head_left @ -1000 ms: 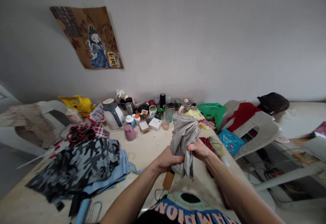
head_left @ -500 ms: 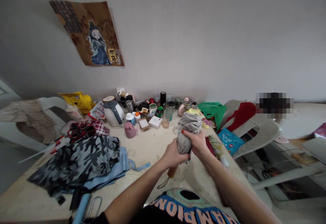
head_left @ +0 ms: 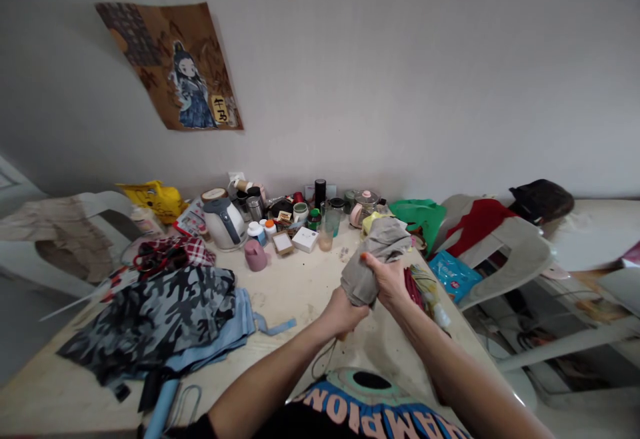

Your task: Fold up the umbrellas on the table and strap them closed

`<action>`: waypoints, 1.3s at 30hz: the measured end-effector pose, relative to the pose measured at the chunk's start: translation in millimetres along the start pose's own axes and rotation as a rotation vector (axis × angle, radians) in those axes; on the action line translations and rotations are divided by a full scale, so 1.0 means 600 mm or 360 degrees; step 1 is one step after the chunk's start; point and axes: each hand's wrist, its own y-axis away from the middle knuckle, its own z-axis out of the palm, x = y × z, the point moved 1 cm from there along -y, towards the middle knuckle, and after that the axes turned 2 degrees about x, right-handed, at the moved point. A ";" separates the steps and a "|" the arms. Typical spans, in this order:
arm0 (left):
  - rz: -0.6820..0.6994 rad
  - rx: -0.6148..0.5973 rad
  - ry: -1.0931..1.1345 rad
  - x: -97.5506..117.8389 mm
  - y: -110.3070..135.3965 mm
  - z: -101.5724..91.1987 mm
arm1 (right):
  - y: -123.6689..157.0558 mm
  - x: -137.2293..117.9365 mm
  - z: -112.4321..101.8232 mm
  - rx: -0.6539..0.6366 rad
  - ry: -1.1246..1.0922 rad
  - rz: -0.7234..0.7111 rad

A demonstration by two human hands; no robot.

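Note:
A loosely bunched grey umbrella [head_left: 361, 278] is held between my hands above the table's front part, its top leaning to the right. My left hand [head_left: 345, 314] is closed around its lower end; a thin cord loop hangs below, and the handle is mostly hidden by that hand. My right hand [head_left: 389, 280] is closed on the right side of the fabric, thumb across the front. To the left lie a camouflage umbrella [head_left: 165, 319] and a light blue umbrella [head_left: 243, 316], partly under it.
An electric kettle [head_left: 223, 224], a pink cup [head_left: 255, 255], a white box [head_left: 305, 240] and a clear tumbler [head_left: 327, 229] stand along the back. A green bag [head_left: 420, 218] and a blue packet [head_left: 454, 275] lie right. Another person's head [head_left: 543, 200] shows beyond a chair.
The grey umbrella has tilted, its top going right and its fabric spreading wider. My left hand has turned around the lower end, and the wooden handle is now mostly covered.

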 end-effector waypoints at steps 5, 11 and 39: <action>0.0383 0.0243 -0.0319 -0.005 -0.003 0.010 | 0.000 0.007 0.010 0.0163 -0.0119 0.0165; 0.0368 -0.0246 0.0419 -0.012 0.005 -0.017 | -0.004 -0.009 -0.016 -0.0014 -0.0219 0.0332; 0.0285 -0.0827 0.1136 0.019 0.004 -0.064 | 0.059 -0.014 -0.020 -0.0396 -0.0055 0.0320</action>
